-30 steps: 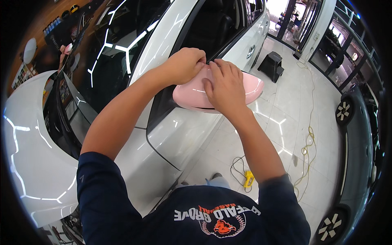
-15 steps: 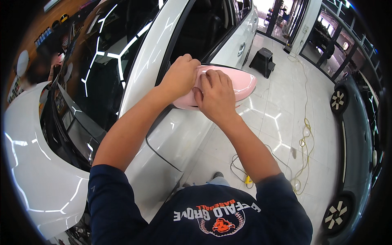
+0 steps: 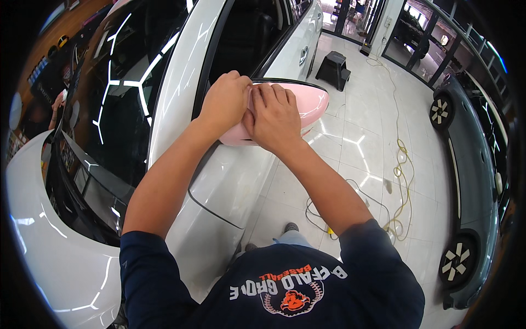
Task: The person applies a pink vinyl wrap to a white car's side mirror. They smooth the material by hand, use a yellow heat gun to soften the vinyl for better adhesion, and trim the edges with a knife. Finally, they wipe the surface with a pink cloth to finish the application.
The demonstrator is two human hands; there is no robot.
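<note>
A glossy pink side-mirror cover (image 3: 311, 103) projects from the white car (image 3: 208, 197) beside the open front side window. My left hand (image 3: 223, 103) has its fingers bent over the inner end of the pink cover, closed at its edge; the fingertips are largely hidden. My right hand (image 3: 274, 118) lies on the cover's top just to the right of it, fingers bent and somewhat apart, thumb toward my left hand. Both hands touch the cover.
A black step stool (image 3: 334, 70) stands on the white tiled floor beyond the mirror. A grey car (image 3: 471, 181) lines the right side. A yellow hose or cord (image 3: 402, 159) and a small yellow item (image 3: 331, 231) lie on the floor. Glass doors are at the back.
Both hands, with the mirror, appear farther left and slightly higher in view. My left hand has lowered and then risen slightly, still at the cover's inner edge; my right hand still rests on top.
</note>
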